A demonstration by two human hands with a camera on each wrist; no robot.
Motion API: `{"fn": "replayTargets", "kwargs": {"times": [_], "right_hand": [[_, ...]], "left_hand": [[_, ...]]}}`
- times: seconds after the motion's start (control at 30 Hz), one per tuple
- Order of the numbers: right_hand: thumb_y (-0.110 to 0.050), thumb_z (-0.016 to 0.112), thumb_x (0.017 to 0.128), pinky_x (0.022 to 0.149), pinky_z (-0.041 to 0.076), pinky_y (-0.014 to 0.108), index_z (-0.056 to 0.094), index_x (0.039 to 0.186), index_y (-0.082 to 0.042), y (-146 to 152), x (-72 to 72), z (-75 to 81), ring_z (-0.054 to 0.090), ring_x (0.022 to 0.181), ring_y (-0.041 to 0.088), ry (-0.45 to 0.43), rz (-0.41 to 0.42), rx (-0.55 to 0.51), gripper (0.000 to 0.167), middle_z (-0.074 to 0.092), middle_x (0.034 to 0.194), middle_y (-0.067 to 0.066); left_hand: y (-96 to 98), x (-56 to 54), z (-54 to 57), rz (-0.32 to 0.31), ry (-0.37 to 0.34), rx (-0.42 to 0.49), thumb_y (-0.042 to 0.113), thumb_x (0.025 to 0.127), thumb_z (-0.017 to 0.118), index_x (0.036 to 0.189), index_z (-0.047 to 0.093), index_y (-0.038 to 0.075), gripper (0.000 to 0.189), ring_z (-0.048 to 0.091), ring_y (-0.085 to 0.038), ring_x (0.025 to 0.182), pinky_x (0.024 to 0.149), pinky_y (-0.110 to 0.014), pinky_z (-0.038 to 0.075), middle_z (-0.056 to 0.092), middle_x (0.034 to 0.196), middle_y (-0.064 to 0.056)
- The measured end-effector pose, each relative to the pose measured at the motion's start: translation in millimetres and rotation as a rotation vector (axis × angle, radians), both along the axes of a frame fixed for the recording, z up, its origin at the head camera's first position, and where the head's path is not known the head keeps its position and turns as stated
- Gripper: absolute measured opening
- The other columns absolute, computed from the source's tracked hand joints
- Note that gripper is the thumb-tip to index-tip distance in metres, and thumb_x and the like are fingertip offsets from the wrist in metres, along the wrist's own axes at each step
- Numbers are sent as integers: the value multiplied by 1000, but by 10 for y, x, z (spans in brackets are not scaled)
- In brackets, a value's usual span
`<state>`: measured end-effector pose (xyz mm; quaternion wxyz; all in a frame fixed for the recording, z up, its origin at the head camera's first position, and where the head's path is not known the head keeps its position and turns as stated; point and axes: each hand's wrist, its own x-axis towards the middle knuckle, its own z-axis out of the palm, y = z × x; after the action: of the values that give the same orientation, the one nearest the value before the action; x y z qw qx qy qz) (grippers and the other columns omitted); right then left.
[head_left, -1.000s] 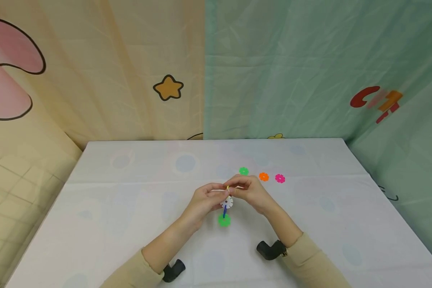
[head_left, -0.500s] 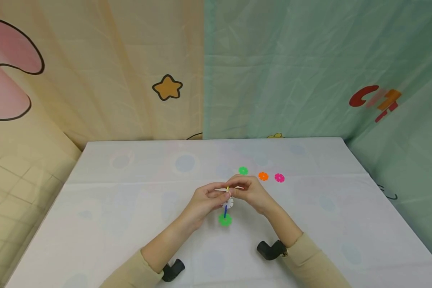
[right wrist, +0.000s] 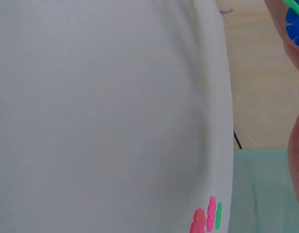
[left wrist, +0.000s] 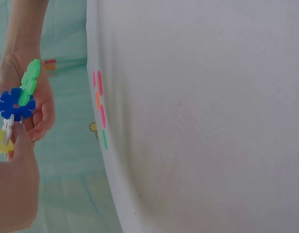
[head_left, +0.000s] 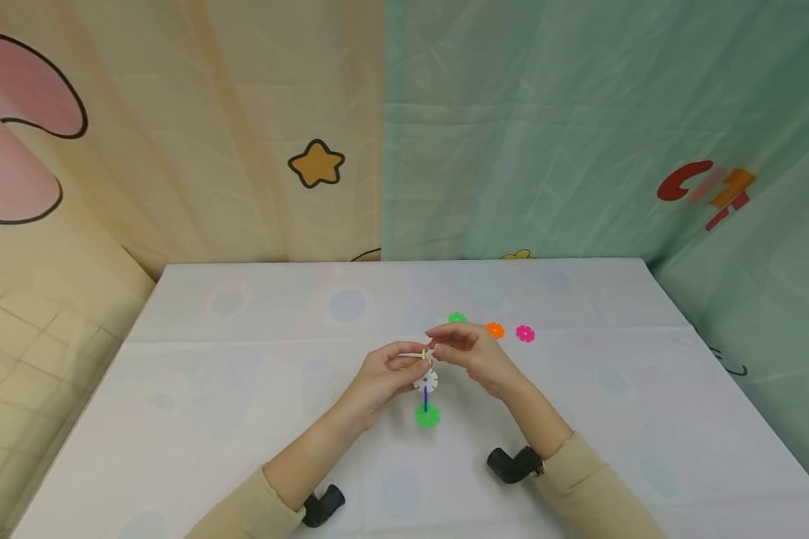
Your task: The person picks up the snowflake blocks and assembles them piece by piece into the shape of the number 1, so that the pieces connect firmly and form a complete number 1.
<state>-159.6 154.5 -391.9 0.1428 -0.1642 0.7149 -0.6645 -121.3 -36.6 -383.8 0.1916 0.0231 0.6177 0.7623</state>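
Well inside the far table edge point(head_left: 276, 263), the left hand point(head_left: 380, 380) is pinching a disc chain point(head_left: 426, 380) running far to near, green end point(head_left: 428, 416) nearest, right hand point(head_left: 472, 354) hovering loose.

Looking forward and down from the head, taking in most of the bench point(head_left: 229, 419) and the curtains point(head_left: 546, 135) from farther off. From each wrist, looking lower and nearer across the bench, rolled sideways in opposite senses. Sharing the loose discs point(head_left: 495, 330) in all three; catching the blue disc point(left wrist: 8, 108) broadside only from the wrists.
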Motion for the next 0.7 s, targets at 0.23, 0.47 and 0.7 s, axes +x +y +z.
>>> {"fn": "replayTargets", "kwargs": {"times": [0.23,0.47,0.7], "right_hand": [[-8,65,87,82,52,30,51,119,14,148,-34,-12,62,95,32,-24,-77,45,41,63,100,7],[-8,64,88,79,53,30,49,121,14,378,-91,-24,63,90,25,-28,-133,70,43,63,101,10],[-8,63,88,78,53,27,62,112,-4,650,-136,20,62,87,14,-11,-212,55,24,63,95,0]], "left_hand": [[-19,0,-5,10,9,-40,11,86,67,117,56,-5,37,62,-11,80,80,-31,52,67,99,-14],[-20,-1,-18,17,-2,-49,12,86,67,119,56,-5,38,62,-11,80,79,-29,53,68,98,-11],[-42,17,-9,28,-5,-42,11,87,65,118,56,-4,36,60,-10,79,76,-26,52,67,100,-14]]}}
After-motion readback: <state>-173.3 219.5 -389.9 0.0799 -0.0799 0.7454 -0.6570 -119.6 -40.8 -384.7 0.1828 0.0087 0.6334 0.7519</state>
